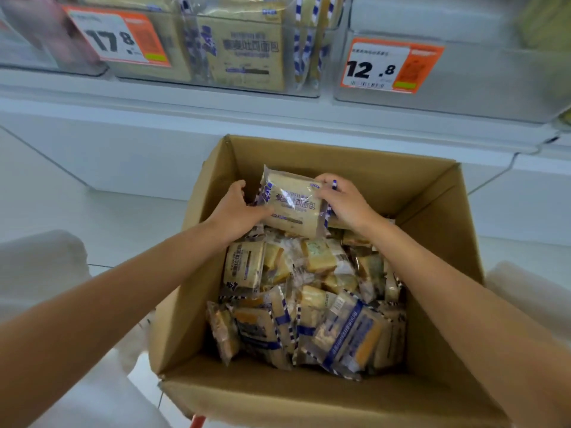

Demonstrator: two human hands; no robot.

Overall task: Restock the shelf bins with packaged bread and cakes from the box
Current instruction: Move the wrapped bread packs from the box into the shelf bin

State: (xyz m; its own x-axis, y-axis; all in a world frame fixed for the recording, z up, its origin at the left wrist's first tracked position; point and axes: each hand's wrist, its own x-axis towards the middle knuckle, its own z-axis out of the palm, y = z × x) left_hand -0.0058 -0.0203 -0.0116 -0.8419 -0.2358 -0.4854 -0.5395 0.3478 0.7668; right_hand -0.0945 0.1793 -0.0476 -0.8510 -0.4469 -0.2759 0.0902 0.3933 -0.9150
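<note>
An open brown cardboard box [386,180] stood below the shelf, filled with a loose heap of packets [309,304]: square bread slices in crinkly clear wrappers striped blue and white. Above that heap, near the box's far wall, a person held one flat, glossy bread packet [293,205] upright. The left hand [238,211] gripped its left edge, thumb across the front, and the right hand [346,202] curled its fingers over the top right corner. Beyond the box, a clear plastic bin [216,86] held matching packets beside an orange-and-white price tag [117,37].
</note>
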